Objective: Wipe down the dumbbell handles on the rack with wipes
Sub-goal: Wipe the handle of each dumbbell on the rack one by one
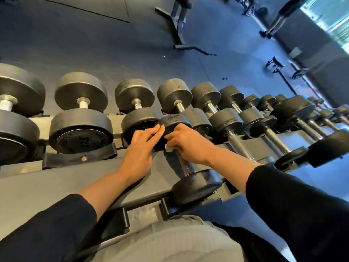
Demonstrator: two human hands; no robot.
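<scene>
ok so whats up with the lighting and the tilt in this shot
Head view: tilted, with wide-angle bending of the rack; blue daylight floods from the window upper right, leaving the left dim; glints on the chrome handle; both hands sharp, the far background soft.

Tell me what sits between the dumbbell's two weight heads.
Head view: its knurled metal handle, gripped near the far head by the right hand; near head.

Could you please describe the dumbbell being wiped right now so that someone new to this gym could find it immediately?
Start at the long dumbbell rack and follow its near tier to where both hands meet. There the right hand presses a wipe on a chrome handle while the left hand steadies the far head. That dumbbell lies alone on the near shelf, close to the viewer.
</scene>
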